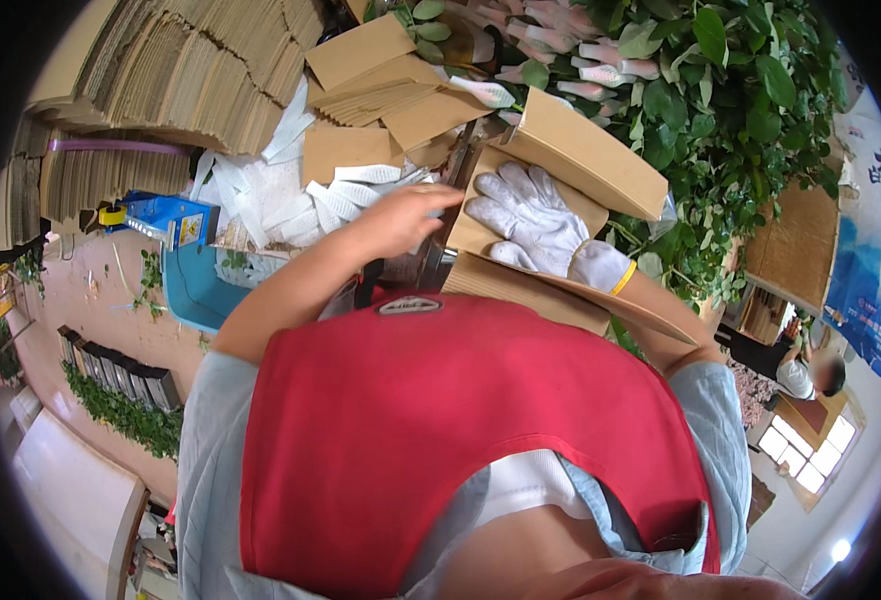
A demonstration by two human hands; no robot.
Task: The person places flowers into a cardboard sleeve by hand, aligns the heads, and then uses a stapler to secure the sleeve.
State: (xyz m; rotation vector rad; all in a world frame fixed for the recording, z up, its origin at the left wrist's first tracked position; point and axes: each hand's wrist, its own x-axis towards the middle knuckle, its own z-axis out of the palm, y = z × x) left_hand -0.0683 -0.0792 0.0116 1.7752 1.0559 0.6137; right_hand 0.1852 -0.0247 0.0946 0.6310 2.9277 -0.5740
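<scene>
White-gloved, the right hand was seen spread wide in an open cardboard box, right of upper centre, while the bare left hand was held, fingers outstretched, just beside the box's left edge.

Bare left hand extended rightward, gloved right hand flat, fingers spread.

Brown corrugated cardboard box lies open before you, just beyond your red fabric apron, right of apron's middle. Far panel bent at angle, farthest from apron; ribbed near panel nearest apron; tan inner face between them, partly covered.
</scene>
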